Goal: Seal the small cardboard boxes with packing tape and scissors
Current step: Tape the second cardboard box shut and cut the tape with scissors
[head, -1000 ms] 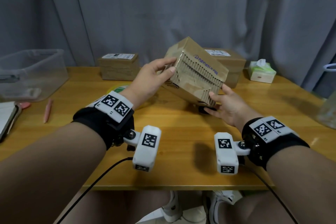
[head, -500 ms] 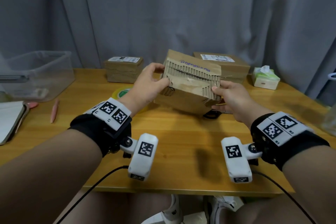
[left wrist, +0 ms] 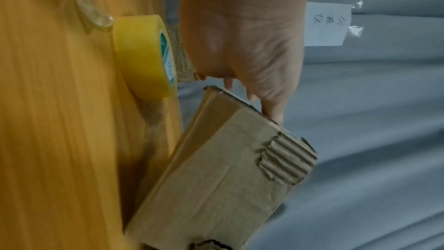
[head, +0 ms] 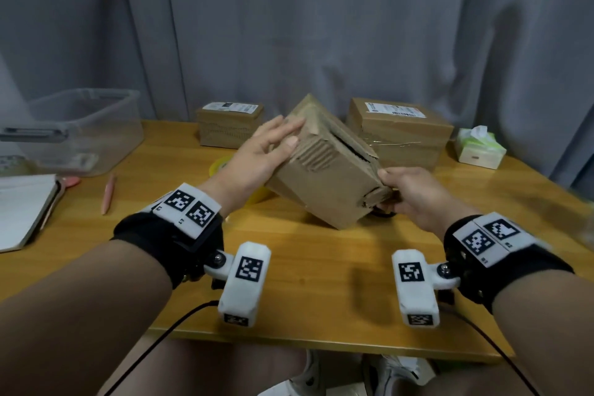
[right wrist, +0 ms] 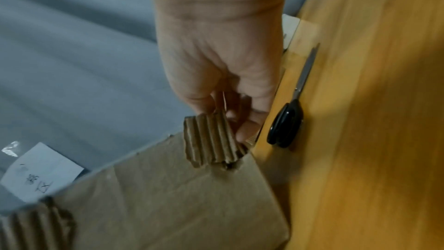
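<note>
I held the cardboard box [head: 324, 177] tilted above the middle of the desk [head: 321, 299], my left hand [head: 257, 161] with fingers laid nearly straight over its upper corner, my right hand [head: 408, 190] pinching a torn corrugated flap at its lower right corner. The tape roll [left wrist: 144, 58] stood just beside my left hand; the scissors [right wrist: 290, 115] lay by my right hand, seemingly under the box. The desk's near edge lay bare.
</note>
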A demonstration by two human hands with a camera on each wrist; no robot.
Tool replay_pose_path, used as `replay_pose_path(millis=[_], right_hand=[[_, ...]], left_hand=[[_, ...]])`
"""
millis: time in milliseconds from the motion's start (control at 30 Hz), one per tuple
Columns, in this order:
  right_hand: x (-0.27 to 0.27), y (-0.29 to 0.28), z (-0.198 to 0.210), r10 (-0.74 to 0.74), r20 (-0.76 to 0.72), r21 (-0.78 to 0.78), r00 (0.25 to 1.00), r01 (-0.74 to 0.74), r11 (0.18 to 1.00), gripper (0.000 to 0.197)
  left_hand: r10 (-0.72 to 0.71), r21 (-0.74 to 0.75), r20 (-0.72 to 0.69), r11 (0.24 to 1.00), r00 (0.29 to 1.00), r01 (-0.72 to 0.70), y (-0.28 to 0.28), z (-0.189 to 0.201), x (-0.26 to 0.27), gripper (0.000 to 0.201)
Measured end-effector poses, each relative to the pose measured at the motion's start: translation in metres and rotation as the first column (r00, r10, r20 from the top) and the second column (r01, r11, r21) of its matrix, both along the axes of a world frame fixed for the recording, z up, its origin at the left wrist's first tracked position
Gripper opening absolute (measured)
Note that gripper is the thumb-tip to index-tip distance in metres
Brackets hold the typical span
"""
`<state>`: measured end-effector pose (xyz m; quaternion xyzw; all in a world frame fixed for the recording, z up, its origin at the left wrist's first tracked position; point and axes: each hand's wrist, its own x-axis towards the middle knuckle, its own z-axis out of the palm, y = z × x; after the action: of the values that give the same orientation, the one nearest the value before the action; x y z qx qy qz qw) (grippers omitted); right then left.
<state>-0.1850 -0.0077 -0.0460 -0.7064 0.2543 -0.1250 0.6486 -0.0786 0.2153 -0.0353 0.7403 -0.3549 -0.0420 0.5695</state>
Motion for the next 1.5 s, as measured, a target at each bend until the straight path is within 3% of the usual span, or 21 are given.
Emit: replay_pose_path(millis=[133,267,433,467,533,667,733,833,967,1033,1100,1167,1233,1300,1367,1433,1500], right_hand=[[0.004,0.004,-0.008,-0.071,0.015,0.112,0.997,0.069,0.991,0.023],[0.005,0.005,-0.009,-0.105,0.037,0.119,0.994,0.100,0.988,0.024],[0.006,0.003,-0.001,-0.140,0.079,0.075,0.987,0.134,0.988,0.018],[0.006,0.003,0.003,-0.143,0.087,0.062,0.986,0.138,0.988,0.017],[0.007,0.001,0.009,-0.150,0.084,0.033,0.985,0.148,0.988,0.018],[0.009,0.003,0.020,-0.097,0.035,0.009,0.995,0.097,0.995,0.021],[0.010,0.008,0.023,-0.050,0.010,0.010,0.999,0.050,0.999,0.024],[0.014,0.019,0.022,0.011,-0.064,-0.049,0.998,-0.015,0.999,0.026],[0.008,0.024,0.013,0.113,-0.172,-0.109,0.979,-0.132,0.985,0.019],[0.006,0.021,0.010,0.147,-0.167,-0.144,0.975,-0.172,0.975,0.014],[0.010,0.015,0.004,0.134,-0.185,-0.313,0.974,-0.187,0.931,0.018],[0.013,0.012,-0.003,0.133,-0.265,-0.476,0.955,-0.249,0.843,0.024],[0.016,0.009,-0.013,0.149,-0.414,-0.553,0.898,-0.378,0.742,0.029],[0.018,0.005,-0.022,0.130,-0.533,-0.601,0.836,-0.482,0.638,0.031],[0.018,0.002,-0.025,0.083,-0.575,-0.649,0.814,-0.516,0.559,0.031],[0.019,-0.005,-0.025,0.054,-0.584,-0.665,0.810,-0.515,0.541,0.032],[0.017,-0.011,-0.021,0.048,-0.551,-0.661,0.833,-0.470,0.585,0.032]], left_hand=[[0.049,0.154,0.000,0.987,0.999,-0.048,-0.010,0.015,-0.004,0.097],[0.136,0.156,0.004,0.978,0.991,-0.135,-0.016,0.020,-0.001,0.092],[0.222,0.221,-0.164,0.958,0.961,-0.184,-0.016,0.004,0.013,0.099],[0.228,0.214,-0.186,0.959,0.956,-0.187,-0.017,0.001,0.016,0.092],[0.253,0.141,-0.283,0.965,0.925,-0.220,-0.021,0.002,0.018,0.080],[0.151,-0.213,-0.514,0.931,0.844,-0.296,-0.029,0.011,0.015,0.077],[0.120,-0.245,-0.439,0.938,0.890,-0.247,-0.036,0.016,0.008,0.066],[0.167,-0.053,-0.253,0.981,0.953,-0.186,-0.045,0.017,0.004,0.068],[0.154,0.101,-0.249,0.986,0.956,-0.132,-0.040,0.015,0.005,0.055],[0.225,0.229,-0.074,0.952,0.972,-0.203,-0.035,0.014,0.011,0.050],[0.264,0.333,0.168,0.892,0.950,-0.307,-0.033,0.016,0.014,0.041],[0.247,0.393,0.328,0.842,0.912,-0.370,-0.037,0.019,0.009,0.030],[0.196,0.493,0.458,0.756,0.867,-0.431,-0.044,0.022,-0.004,0.035],[0.120,0.606,0.489,0.666,0.864,-0.436,-0.052,0.024,-0.018,0.052],[0.040,0.665,0.484,0.633,0.874,-0.397,-0.057,0.023,-0.024,0.065],[-0.037,0.678,0.479,0.649,0.877,-0.344,-0.058,0.021,-0.023,0.066],[-0.109,0.677,0.465,0.683,0.879,-0.274,-0.055,0.022,-0.014,0.063]])
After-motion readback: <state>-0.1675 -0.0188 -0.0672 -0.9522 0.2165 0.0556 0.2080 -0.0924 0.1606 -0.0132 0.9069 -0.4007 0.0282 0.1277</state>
